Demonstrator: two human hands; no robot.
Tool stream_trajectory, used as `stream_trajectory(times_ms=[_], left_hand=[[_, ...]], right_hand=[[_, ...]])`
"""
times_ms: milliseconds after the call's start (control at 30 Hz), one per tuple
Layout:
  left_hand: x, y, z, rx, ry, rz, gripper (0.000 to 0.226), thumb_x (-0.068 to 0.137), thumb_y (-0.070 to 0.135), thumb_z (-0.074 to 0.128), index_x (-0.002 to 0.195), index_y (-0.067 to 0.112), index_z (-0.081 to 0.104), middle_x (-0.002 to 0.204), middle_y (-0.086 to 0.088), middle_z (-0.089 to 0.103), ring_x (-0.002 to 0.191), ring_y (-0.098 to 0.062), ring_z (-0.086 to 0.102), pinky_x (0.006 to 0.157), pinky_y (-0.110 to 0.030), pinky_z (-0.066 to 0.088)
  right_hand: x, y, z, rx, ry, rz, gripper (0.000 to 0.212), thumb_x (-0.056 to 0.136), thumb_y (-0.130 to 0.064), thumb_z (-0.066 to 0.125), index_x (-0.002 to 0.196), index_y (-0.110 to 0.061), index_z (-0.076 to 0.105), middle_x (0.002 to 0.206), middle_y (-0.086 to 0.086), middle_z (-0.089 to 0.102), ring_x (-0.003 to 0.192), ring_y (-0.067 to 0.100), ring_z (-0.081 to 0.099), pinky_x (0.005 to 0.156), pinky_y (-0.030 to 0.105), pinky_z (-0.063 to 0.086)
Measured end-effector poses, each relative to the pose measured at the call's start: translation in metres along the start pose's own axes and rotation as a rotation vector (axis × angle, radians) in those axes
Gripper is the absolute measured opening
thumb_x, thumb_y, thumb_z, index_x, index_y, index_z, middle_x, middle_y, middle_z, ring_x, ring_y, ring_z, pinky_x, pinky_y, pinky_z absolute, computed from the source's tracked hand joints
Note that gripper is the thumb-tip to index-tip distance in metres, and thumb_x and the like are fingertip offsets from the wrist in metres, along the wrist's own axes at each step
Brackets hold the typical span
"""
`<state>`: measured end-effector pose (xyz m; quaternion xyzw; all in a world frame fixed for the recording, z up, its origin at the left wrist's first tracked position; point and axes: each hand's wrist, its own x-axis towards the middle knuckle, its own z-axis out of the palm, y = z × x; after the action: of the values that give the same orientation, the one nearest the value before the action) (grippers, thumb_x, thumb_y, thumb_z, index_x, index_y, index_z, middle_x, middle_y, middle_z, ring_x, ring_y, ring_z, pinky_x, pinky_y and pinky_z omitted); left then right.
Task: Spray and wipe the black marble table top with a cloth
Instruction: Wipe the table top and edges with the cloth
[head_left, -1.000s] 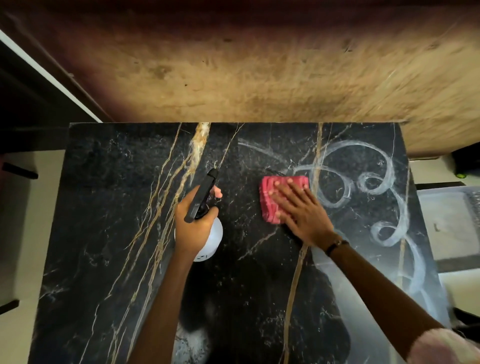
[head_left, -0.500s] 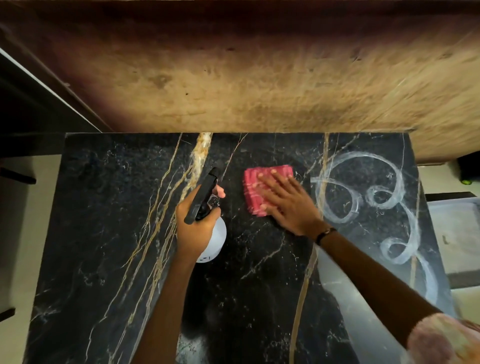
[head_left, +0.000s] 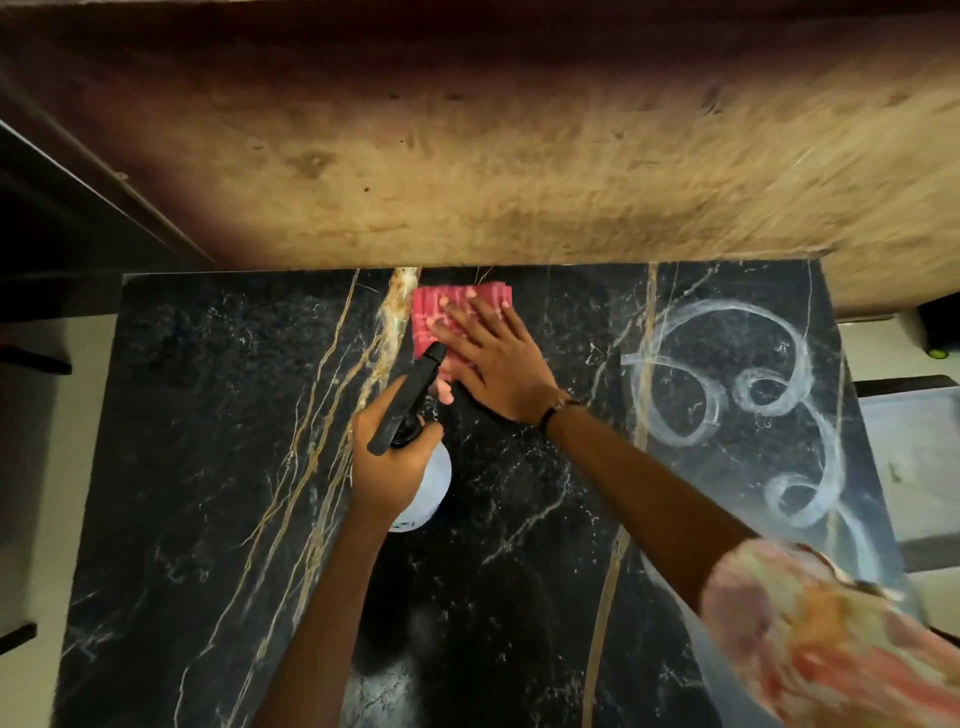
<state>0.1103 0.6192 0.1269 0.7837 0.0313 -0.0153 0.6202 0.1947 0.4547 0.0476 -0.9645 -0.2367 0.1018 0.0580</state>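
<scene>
The black marble table top (head_left: 218, 467) with gold veins fills the lower view. A folded red cloth (head_left: 441, 306) lies at its far edge, near the middle. My right hand (head_left: 493, 364) presses flat on the cloth with straight, spread fingers. Just in front of it, my left hand (head_left: 395, 462) grips a white spray bottle (head_left: 431, 493) with a black trigger head, held above the table. White curled wipe streaks (head_left: 727, 374) mark the right part of the top.
A rough brown wall (head_left: 519, 156) rises directly behind the table's far edge. A pale floor shows at the left, and a grey tray-like thing (head_left: 919, 467) sits beyond the table's right edge.
My right hand slid the red cloth left and away, from the table's middle to its far edge. The left hand kept the spray bottle in about the same place.
</scene>
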Motion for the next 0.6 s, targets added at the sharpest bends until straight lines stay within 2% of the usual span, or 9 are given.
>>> stream_trajectory(times_ms=[67,133,167,233,300,367,433,500,600], left_hand=[[0.001,0.0,0.0,-0.025,-0.027,0.006,0.014,0.073,0.016,0.054,0.082,0.016,0.064,0.047,0.003,0.049,0.042,-0.014,0.041,0.048,-0.028,0.037],[0.002,0.0,0.0,-0.033,-0.041,0.025,0.022,0.075,0.007,0.052,0.091,0.015,0.065,0.049,-0.016,0.046,0.039,-0.027,0.036,0.043,-0.036,0.034],[0.002,-0.001,-0.001,-0.029,-0.039,0.04,0.024,0.075,0.005,0.051,0.091,0.017,0.065,0.051,-0.017,0.047,0.039,-0.03,0.034,0.043,-0.037,0.034],[0.001,-0.001,-0.001,-0.033,-0.027,0.05,0.027,0.075,0.001,0.051,0.092,0.018,0.064,0.053,-0.016,0.05,0.038,-0.032,0.034,0.042,-0.038,0.034],[0.0,-0.002,0.0,-0.038,-0.022,0.039,0.026,0.076,0.0,0.052,0.093,0.015,0.065,0.052,-0.019,0.047,0.039,-0.034,0.033,0.041,-0.042,0.034],[-0.001,-0.003,0.002,-0.04,-0.019,0.032,0.026,0.076,0.0,0.052,0.093,0.015,0.065,0.05,-0.005,0.049,0.039,-0.034,0.032,0.041,-0.041,0.034],[-0.002,-0.002,0.003,-0.019,-0.006,0.021,0.029,0.075,0.0,0.052,0.093,0.019,0.065,0.049,0.008,0.051,0.04,-0.024,0.035,0.044,-0.034,0.035],[-0.003,0.0,0.006,0.015,0.002,-0.006,0.029,0.075,0.002,0.052,0.094,0.02,0.066,0.05,0.01,0.053,0.042,-0.013,0.037,0.048,-0.028,0.037],[-0.002,0.003,0.012,0.051,0.015,-0.042,0.027,0.075,0.001,0.054,0.097,0.009,0.067,0.052,0.01,0.055,0.047,-0.007,0.045,0.057,-0.025,0.04]], right_hand=[[-0.038,0.023,0.007,-0.032,-0.002,-0.033,0.054,0.099,-0.049,0.022,0.15,-0.033,0.018,0.161,-0.003,0.012,0.149,0.023,0.003,0.121,0.049,0.005],[-0.067,0.061,0.007,-0.03,0.011,0.053,0.055,0.099,-0.051,0.018,0.15,-0.032,0.014,0.161,-0.001,0.01,0.149,0.024,0.001,0.12,0.052,0.008],[-0.073,0.079,0.003,-0.026,0.017,0.122,0.055,0.098,-0.051,0.017,0.15,-0.032,0.014,0.16,0.0,0.01,0.149,0.025,0.002,0.119,0.054,0.01],[-0.066,0.103,-0.005,-0.008,0.024,0.266,0.057,0.096,-0.051,0.015,0.149,-0.03,0.015,0.16,0.001,0.011,0.149,0.026,0.004,0.118,0.054,0.012],[-0.04,0.105,-0.01,0.038,0.051,0.377,0.058,0.096,-0.051,0.016,0.15,-0.031,0.016,0.161,-0.001,0.01,0.149,0.026,0.003,0.12,0.052,0.006],[-0.013,0.091,-0.009,0.087,0.076,0.431,0.055,0.1,-0.047,0.025,0.151,-0.031,0.013,0.161,-0.002,0.006,0.149,0.026,-0.002,0.12,0.051,-0.002],[-0.001,0.073,-0.006,0.09,0.065,0.388,0.054,0.101,-0.044,0.03,0.151,-0.031,0.013,0.161,-0.001,0.004,0.149,0.027,-0.004,0.119,0.051,-0.004],[-0.011,0.059,-0.002,0.048,0.055,0.261,0.054,0.101,-0.044,0.029,0.151,-0.032,0.013,0.161,-0.001,0.005,0.149,0.027,-0.003,0.12,0.052,-0.002],[-0.059,0.064,0.004,-0.007,0.035,0.051,0.054,0.1,-0.048,0.026,0.15,-0.032,0.017,0.16,-0.003,0.01,0.149,0.024,0.001,0.121,0.048,0.003]])
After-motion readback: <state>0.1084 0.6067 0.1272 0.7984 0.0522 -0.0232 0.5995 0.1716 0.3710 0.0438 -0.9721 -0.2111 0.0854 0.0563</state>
